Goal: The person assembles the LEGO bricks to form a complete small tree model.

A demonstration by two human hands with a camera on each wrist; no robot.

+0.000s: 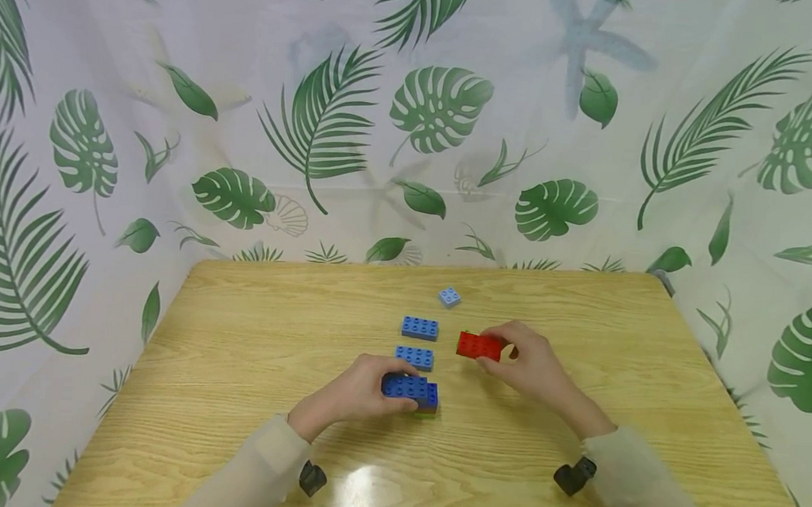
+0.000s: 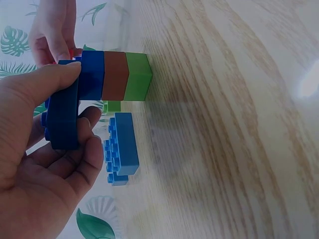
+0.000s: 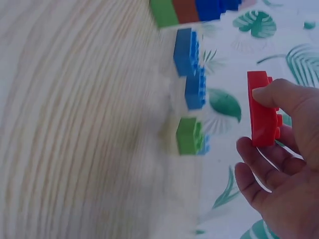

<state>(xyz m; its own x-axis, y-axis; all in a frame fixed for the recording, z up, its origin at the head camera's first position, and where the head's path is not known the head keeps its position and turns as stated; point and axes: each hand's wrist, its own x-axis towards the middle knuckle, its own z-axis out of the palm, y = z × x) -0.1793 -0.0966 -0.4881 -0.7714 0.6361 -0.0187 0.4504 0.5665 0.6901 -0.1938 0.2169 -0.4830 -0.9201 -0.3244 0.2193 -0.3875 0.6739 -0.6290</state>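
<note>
Blue brick (image 1: 405, 385) topping a green-brown-blue stack (image 2: 117, 77) at counter (image 1: 246, 352) centre: left hand (image 1: 355, 394) is gripping it, seating looks unfinished. Right hand (image 1: 528, 362) is pinching a red brick (image 1: 479, 346) at 2 o'clock, clear of the counter. Two blue bricks (image 1: 419, 328) and a pale-blue square (image 1: 449, 296) are waiting at 12 o'clock.

The stack (image 1: 417, 394) was dark blue on top, then brown and green; one brick (image 1: 479, 346) was red, the table (image 1: 246, 352) light wood, the curtain (image 1: 179, 77) white with green leaves
</note>
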